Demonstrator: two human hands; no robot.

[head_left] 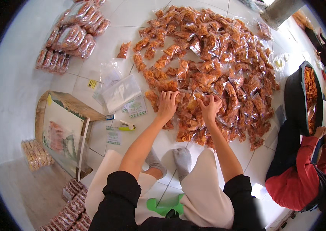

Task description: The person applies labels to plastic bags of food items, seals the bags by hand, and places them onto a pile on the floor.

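Note:
In front of me on the tiled floor lies a wide heap of small clear plastic bags point(213, 73) filled with orange-brown chips. Both my hands are at its near edge, on one bag of chips point(189, 103). My left hand point(167, 104) grips the bag's left side, with the fingertips curled over it. At the other side, my right hand point(211, 109) pinches the plastic between thumb and fingers. A yellow-green stapler point(126, 125) rests left of my left forearm, next to printed label cards point(113, 137) and a stack of empty clear bags point(122, 93).
Bundles of packed brown snacks point(74, 36) stand at the far left. A wooden box point(65, 133) with a picture panel sits at the left. On the right, a person in a red sleeve point(305, 161) sits beside a large black basin point(295, 96) of orange chips.

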